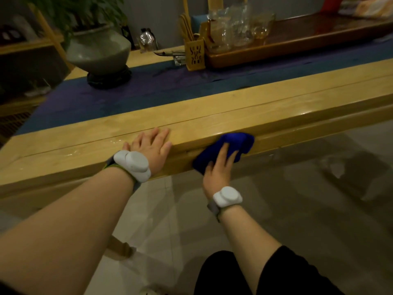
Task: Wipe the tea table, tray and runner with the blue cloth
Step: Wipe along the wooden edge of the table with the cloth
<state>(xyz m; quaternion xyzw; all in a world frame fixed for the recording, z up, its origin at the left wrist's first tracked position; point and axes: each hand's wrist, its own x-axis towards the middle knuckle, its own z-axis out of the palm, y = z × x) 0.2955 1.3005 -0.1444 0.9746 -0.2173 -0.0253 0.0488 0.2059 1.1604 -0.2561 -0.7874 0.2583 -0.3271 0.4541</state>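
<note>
The light wooden tea table [212, 109] runs across the view. A dark blue runner [131, 92] lies along its middle. At the back right stands a brown wooden tray [308, 39]. My left hand [152, 145] rests flat on the table's near edge, fingers straight. My right hand [219, 169] presses the bunched blue cloth [234, 145] against the table's front side face, fingers straight over it. A wet sheen shows on the tabletop beside my left hand.
A grey-green plant pot [98, 52] on a dark stand sits on the runner at the left. A yellow utensil holder [194, 54] and several glass cups [234, 26] stand at the tray's left end. Pale tiled floor [297, 209] lies below the table.
</note>
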